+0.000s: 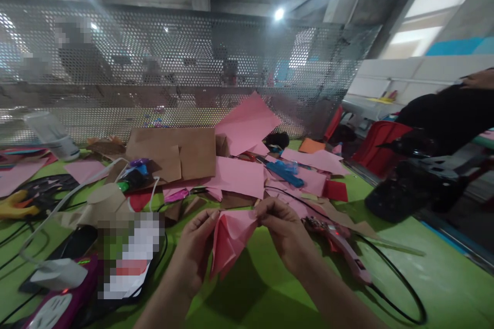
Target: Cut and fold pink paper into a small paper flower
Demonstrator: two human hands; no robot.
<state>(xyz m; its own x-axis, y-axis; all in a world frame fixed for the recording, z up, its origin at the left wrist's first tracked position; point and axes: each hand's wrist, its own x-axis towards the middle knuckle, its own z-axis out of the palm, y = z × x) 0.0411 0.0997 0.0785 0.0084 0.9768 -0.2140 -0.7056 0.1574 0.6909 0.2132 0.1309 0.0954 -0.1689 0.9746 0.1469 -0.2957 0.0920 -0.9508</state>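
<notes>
A piece of folded pink paper, creased into several pointed flaps, is held above the green table. My left hand pinches its upper left edge between thumb and fingers. At the upper right corner my right hand grips the paper the same way. The lower points of the paper hang free between my hands. To the right of my right hand lies a pink glue gun with a small red light and a black cord.
Behind my hands lie pink paper sheets, a brown cardboard box and a blue-handled tool. At left are a purple power strip with a white plug, cables and a clear bottle. A perforated metal screen stands behind. Another person's dark sleeve shows at right.
</notes>
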